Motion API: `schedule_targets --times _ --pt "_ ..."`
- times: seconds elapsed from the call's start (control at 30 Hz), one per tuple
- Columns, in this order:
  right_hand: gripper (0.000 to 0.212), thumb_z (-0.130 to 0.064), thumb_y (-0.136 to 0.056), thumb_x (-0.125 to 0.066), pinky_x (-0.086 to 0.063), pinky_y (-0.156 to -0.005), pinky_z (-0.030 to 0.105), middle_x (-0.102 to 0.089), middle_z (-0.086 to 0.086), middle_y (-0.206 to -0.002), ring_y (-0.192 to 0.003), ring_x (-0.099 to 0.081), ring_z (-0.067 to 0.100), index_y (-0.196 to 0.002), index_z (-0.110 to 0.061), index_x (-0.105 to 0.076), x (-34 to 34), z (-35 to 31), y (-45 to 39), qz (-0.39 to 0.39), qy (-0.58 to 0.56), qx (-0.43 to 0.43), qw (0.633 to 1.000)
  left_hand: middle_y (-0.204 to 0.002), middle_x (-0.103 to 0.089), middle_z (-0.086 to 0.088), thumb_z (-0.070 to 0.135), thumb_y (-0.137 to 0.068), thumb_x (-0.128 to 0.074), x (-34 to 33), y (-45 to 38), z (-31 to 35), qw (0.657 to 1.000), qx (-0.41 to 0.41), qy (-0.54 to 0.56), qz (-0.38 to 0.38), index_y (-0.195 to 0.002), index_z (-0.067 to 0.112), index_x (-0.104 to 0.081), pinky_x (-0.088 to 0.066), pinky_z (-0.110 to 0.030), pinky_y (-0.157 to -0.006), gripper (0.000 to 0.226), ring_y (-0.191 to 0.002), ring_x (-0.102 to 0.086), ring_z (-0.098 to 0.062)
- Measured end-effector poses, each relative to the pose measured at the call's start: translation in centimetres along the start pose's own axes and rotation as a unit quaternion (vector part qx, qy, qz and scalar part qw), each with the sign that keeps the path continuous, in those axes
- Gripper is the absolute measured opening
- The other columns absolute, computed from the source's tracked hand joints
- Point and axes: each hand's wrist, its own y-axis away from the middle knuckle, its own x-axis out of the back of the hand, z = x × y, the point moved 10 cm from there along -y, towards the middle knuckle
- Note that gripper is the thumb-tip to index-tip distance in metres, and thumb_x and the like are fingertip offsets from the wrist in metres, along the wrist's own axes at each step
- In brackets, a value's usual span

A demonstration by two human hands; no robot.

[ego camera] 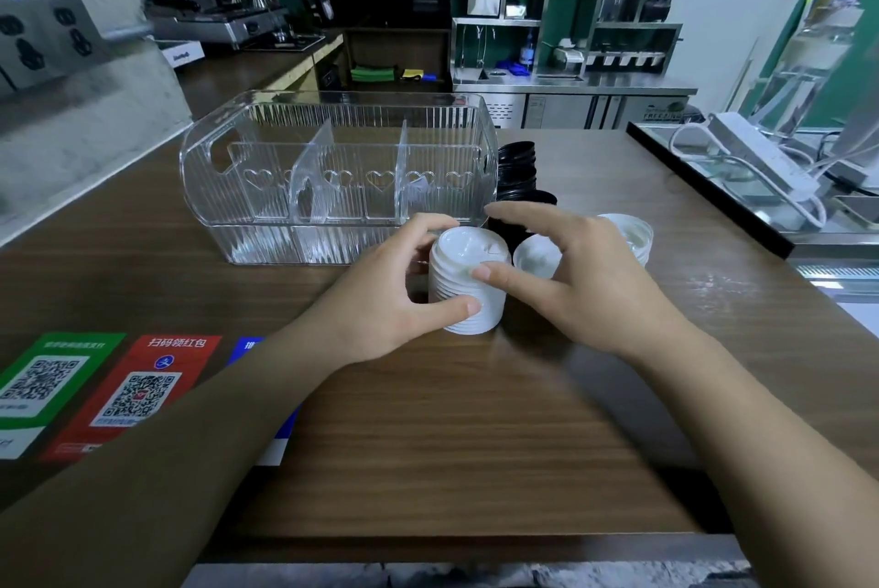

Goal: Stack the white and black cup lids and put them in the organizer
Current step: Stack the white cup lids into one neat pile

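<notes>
White lid stack (468, 285) upright, tops up, gripped by left hand (385, 297)

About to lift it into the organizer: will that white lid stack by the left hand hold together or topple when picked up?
The white lid stack looks like thin nested plastic, so probably light. It stands taller than it is wide, so a sideways push may tip it. The ridged rims sit loosely nested, so lids may slide apart unless the left hand grips low and the right hand steadies the top.

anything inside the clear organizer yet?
No lids show inside the clear organizer: only its dividers. The left hand hides the near right corner. The white lid stack stands outside.
</notes>
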Motion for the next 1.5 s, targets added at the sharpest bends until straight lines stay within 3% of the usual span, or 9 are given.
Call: schedule_targets --times 0.13,0.23,0.33,0.47,0.63,0.93,1.1,1.27,1.5 --pt "0.024 -0.040 -0.101 -0.076 -0.051 -0.101 0.035 -0.079 -0.008 -0.113 -0.108 -0.071 0.015 -0.111 -0.020 -0.083 2.5 1.1 -0.5 0.043 0.078 0.032 0.995 -0.143 -0.062 0.040 0.049 -0.090 -0.095 0.2 0.0 0.3 1.000 -0.006 -0.029 -0.001 -0.157 0.042 -0.053 -0.041 -0.003 -0.110 0.079 -0.138 -0.056 0.018" --pt "0.014 -0.036 -0.102 -0.070 -0.048 -0.095 0.045 -0.075 -0.015 -0.102 -0.100 -0.065 0.017 -0.098 -0.030 -0.082 2.1 2.5 -0.6 0.012 0.117 0.026 0.993 -0.153 -0.061 0.032 0.056 -0.089 -0.093 0.5 -0.1 0.3 0.999 -0.005 -0.033 0.012 -0.162 0.042 -0.051 -0.042 -0.013 -0.121 0.085 -0.144 -0.055 0.014" --pt "0.005 -0.040 -0.094 -0.077 -0.032 -0.087 0.035 -0.069 -0.018 -0.102 -0.102 -0.058 0.015 -0.094 -0.036 -0.080 1.5 2.9 -0.5 -0.008 0.149 0.022 0.989 -0.159 -0.061 0.022 0.062 -0.092 -0.084 0.5 0.1 0.7 1.000 -0.017 -0.011 0.018 -0.164 0.037 -0.053 -0.044 -0.028 -0.128 0.083 -0.150 -0.056 0.005" --pt "0.016 -0.051 -0.083 -0.088 -0.023 -0.083 0.035 -0.067 -0.014 -0.094 -0.095 -0.052 0.016 -0.084 -0.039 -0.079 0.7 3.1 -0.4 -0.020 0.187 0.024 0.982 -0.156 -0.059 0.020 0.055 -0.103 -0.075 0.0 0.1 1.5 0.999 -0.049 -0.010 0.010 -0.161 0.030 -0.060 -0.047 -0.043 -0.128 0.065 -0.151 -0.058 -0.011" --pt "0.026 -0.037 -0.085 -0.086 -0.030 -0.080 0.040 -0.065 -0.008 -0.077 -0.086 -0.055 0.021 -0.065 -0.030 -0.070 0.1 3.9 -0.5 -0.032 0.229 -0.012 0.973 -0.156 -0.060 0.016 0.052 -0.108 -0.069 -0.1 -0.1 1.1 0.998 -0.058 -0.013 0.010 -0.153 0.027 -0.069 -0.047 -0.043 -0.127 0.051 -0.151 -0.057 -0.016" --pt "0.020 -0.023 -0.087 -0.083 -0.032 -0.084 0.039 -0.064 -0.009 -0.080 -0.088 -0.057 0.022 -0.071 -0.026 -0.071 0.7 3.9 -0.5 -0.018 0.204 -0.040 0.978 -0.148 -0.065 0.016 0.046 -0.105 -0.074 0.6 -0.1 1.6 0.997 -0.067 -0.015 0.029 -0.146 0.025 -0.073 -0.045 -0.020 -0.119 0.046 -0.145 -0.061 -0.011" --pt "0.024 -0.032 -0.085 -0.083 -0.023 -0.078 0.030 -0.065 -0.012 -0.074 -0.075 -0.056 0.015 -0.070 -0.025 -0.067 0.9 3.6 -0.3 -0.008 0.182 -0.047 0.982 -0.148 -0.066 0.017 0.048 -0.104 -0.075 0.7 -0.1 1.5 0.997 -0.064 -0.017 0.035 -0.146 0.027 -0.074 -0.046 -0.027 -0.121 0.047 -0.146 -0.061 -0.011" --pt "0.026 -0.029 -0.080 -0.094 -0.037 -0.068 0.009 -0.065 -0.014 -0.066 -0.072 -0.059 0.003 -0.070 -0.026 -0.070 0.8 4.1 0.0 -0.028 0.073 -0.092 0.993 -0.147 -0.067 0.017 0.045 -0.104 -0.077 0.8 -0.1 1.4 0.997 -0.065 -0.012 0.035 -0.145 0.027 -0.074 -0.049 -0.034 -0.122 0.045 -0.145 -0.062 -0.014" --pt "0.024 -0.037 -0.086 -0.093 -0.047 -0.071 0.030 -0.072 -0.008 -0.079 -0.075 -0.060 0.017 -0.073 -0.029 -0.075 3.4 4.1 -0.2 0.061 -0.003 -0.101 0.993 -0.146 -0.067 0.018 0.046 -0.103 -0.078 1.0 -0.1 1.6 0.997 -0.066 -0.021 0.037 -0.144 0.026 -0.074 -0.044 -0.020 -0.116 0.046 -0.144 -0.062 -0.011"
